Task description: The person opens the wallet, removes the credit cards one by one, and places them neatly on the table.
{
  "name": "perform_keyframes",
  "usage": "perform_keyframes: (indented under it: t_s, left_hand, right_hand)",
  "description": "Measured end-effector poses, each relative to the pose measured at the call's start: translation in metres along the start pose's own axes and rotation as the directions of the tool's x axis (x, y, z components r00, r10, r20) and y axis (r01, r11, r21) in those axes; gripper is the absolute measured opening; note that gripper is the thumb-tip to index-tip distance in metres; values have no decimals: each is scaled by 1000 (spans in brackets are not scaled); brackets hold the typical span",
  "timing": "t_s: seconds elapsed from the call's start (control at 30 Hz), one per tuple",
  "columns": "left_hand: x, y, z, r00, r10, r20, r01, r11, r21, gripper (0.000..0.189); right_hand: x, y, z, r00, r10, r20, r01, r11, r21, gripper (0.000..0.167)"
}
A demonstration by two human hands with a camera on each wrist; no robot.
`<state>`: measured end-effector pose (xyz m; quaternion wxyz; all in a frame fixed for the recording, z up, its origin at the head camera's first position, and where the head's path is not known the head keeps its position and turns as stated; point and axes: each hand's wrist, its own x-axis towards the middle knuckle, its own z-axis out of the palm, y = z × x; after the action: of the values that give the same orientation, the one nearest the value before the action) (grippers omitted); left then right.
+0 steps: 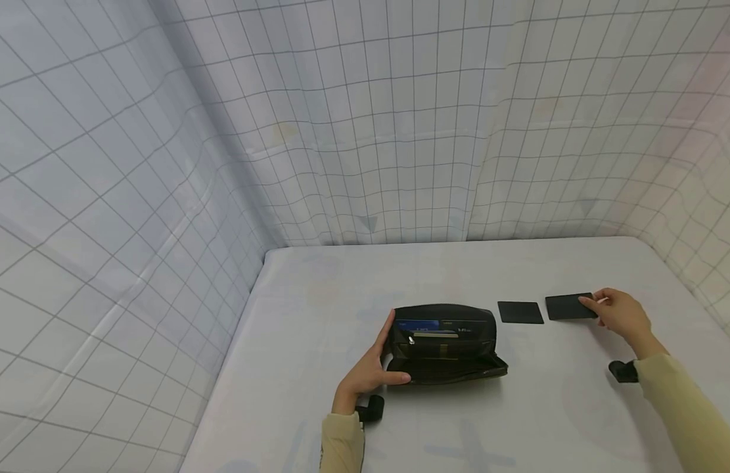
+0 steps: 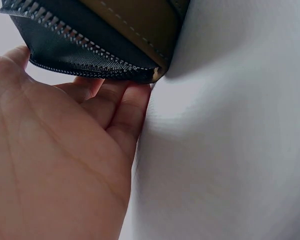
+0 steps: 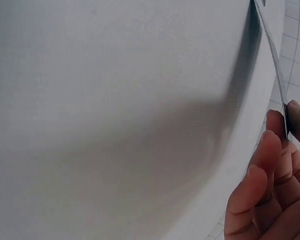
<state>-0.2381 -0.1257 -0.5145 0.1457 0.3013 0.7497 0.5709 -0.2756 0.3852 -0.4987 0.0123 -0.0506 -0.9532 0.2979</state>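
An opened black zip wallet (image 1: pixel 444 351) stands on the white table, with cards (image 1: pixel 418 325) showing in its slots. My left hand (image 1: pixel 367 373) holds its left end, thumb over the front flap and a finger along the back edge. In the left wrist view, the zip wallet (image 2: pixel 85 35) shows metal teeth and a brown strip, with several fingers of the left hand (image 2: pixel 60 155) against its end. My right hand (image 1: pixel 626 318) pinches the right end of a thin black card (image 1: pixel 562 307). In the right wrist view, that card (image 3: pixel 276 57) appears edge-on, tilted off the table.
Another black card (image 1: pixel 520 313) lies flat between the wallet and the right hand's card. White grid-patterned curtains (image 1: pixel 365 131) hang behind the table (image 1: pixel 294 315) and at both sides. Dark wrist devices (image 1: pixel 372 408) sit near both sleeves.
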Motion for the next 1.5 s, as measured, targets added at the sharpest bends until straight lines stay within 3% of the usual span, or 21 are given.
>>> perform_keyframes:
  t_s: [0.33, 0.73, 1.2, 1.3, 1.5]
  left_hand:
    - [0, 2, 0, 1000, 3, 5, -3, 1000, -2, 114]
    - [-1, 2, 0, 1000, 5, 3, -5, 1000, 6, 114]
    - [-1, 2, 1, 1000, -1, -4, 1, 1000, 8, 115]
    - [-1, -1, 1, 1000, 7, -16, -7, 1000, 11, 115]
    - [5, -30, 3, 999, 24, -47, -22, 999, 28, 116]
  right_hand:
    - [0, -3, -4, 989, 140, 56, -135, 987, -87, 74]
    - [2, -7, -6, 962, 262, 77, -252, 961, -114, 68]
    - [7, -14, -5, 941, 321, 103, -304, 940, -157, 58]
    - [9, -15, -4, 934, 342, 106, -321, 930, -180, 58]
    - [12, -17, -6, 928, 349, 133, -323, 928, -184, 56]
